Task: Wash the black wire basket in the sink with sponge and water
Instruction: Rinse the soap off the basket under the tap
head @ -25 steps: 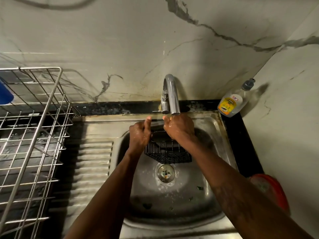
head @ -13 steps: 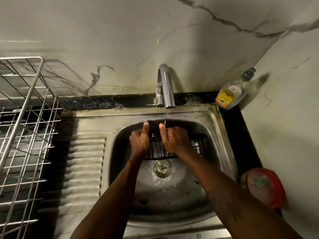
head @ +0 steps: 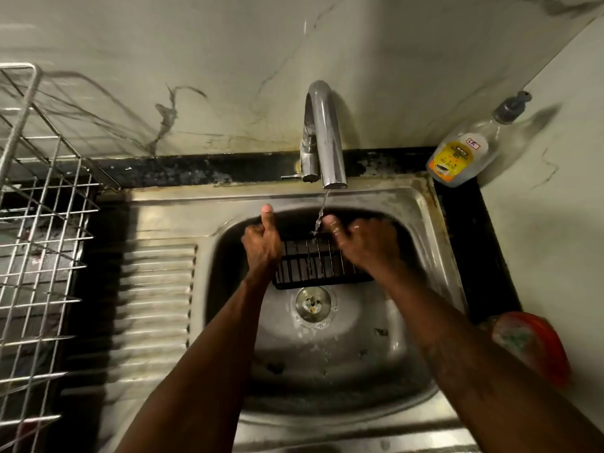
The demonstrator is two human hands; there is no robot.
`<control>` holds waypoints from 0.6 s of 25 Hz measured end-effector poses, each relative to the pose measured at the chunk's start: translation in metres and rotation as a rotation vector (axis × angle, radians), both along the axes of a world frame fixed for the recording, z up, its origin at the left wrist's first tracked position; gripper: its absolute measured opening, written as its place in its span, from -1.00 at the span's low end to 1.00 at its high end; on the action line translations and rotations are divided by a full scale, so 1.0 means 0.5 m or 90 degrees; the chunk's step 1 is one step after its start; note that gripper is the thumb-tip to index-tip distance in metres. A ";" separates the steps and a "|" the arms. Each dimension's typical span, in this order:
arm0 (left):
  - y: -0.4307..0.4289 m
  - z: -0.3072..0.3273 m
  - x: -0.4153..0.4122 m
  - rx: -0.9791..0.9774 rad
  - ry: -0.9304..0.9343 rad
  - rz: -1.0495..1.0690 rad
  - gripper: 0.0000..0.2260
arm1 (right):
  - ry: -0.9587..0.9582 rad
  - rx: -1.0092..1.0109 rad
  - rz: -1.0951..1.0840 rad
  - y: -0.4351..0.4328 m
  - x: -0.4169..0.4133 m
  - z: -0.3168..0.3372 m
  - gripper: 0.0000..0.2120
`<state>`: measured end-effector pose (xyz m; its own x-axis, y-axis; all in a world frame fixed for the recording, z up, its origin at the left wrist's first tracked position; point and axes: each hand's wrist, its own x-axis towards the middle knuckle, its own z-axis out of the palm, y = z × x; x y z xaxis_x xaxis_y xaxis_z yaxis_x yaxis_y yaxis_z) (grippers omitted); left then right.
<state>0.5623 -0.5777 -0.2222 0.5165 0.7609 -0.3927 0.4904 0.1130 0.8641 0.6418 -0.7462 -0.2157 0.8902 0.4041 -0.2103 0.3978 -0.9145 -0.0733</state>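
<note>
The black wire basket (head: 313,266) is held over the back of the steel sink (head: 327,371), under the tap (head: 323,135), above the drain (head: 313,304). A thin stream of water (head: 322,210) runs from the spout onto its top edge. My left hand (head: 263,246) grips the basket's left end, thumb pointing up. My right hand (head: 362,243) grips the right end, fingers curled over the wires; it is blurred. No sponge shows in either hand.
A silver wire dish rack (head: 42,243) stands on the left, beside the ribbed drainboard (head: 157,305). A dish soap bottle (head: 470,148) leans in the back right corner. A red container (head: 532,344) sits at the right of the sink. Marble walls close the back and right.
The tap now runs a thin stream onto the basket. Both hands have lowered the basket a little from the spout and tilted it, staying on its two ends.
</note>
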 end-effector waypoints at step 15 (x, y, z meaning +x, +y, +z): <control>0.019 -0.033 0.011 -0.058 -0.031 0.059 -0.49 | 0.001 -0.055 -0.065 0.047 -0.016 0.016 -0.27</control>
